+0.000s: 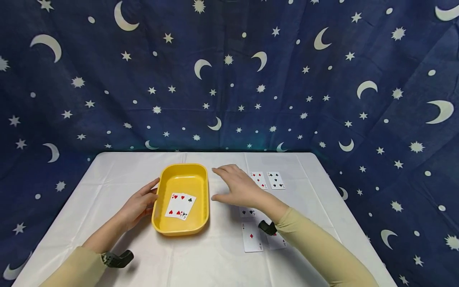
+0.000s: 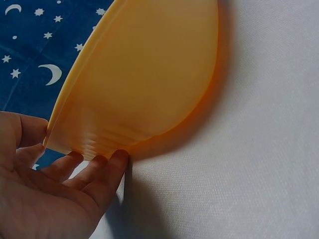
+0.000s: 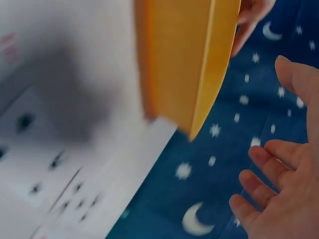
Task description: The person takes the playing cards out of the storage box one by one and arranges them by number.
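Item: yellow tray (image 1: pixel 202 187), oblong, plastic, on a white tablecloth (image 1: pixel 107 187), slightly left of the table's middle. It holds a small overlapping batch of face-up cards (image 1: pixel 180 205) with red pips and one black club showing.

Item: left hand (image 1: pixel 138 206), at the tray's left wall. The left wrist view shows the fingers (image 2: pixel 94 169) straight, their tips against the wall's underside, with the thumb by the rim; it touches and steadies the tray and does not clasp it.

Item: right hand (image 1: pixel 238 188), just right of the tray, above the cloth, fingers spread and relaxed, carrying nothing. The right wrist view agrees: an empty palm beside the tray's edge.

Item: loose cards to the right, all face up. Far pair: a red-pip card (image 1: pixel 259 179) and a black-pip card (image 1: pixel 275 180), side by side. Nearer: a black-pip card (image 1: pixel 247 212) partly under the right wrist, an ace of diamonds (image 1: pixel 252 237), and one more card (image 1: pixel 277 240) mostly hidden by the sleeve.

Step, as judged: cards are being gathered into the tray, and the right hand stands between a drop and a fresh pick. A next move would call for reaching right to a loose card and pinching up its edge off the cloth, with the left hand keeping the tray steady.

Writing: no brand or label readable; only card pips and small corner indices, too small to read.

Surround: dark blue cloth backdrop (image 1: pixel 229 79) printed with moons and stars.
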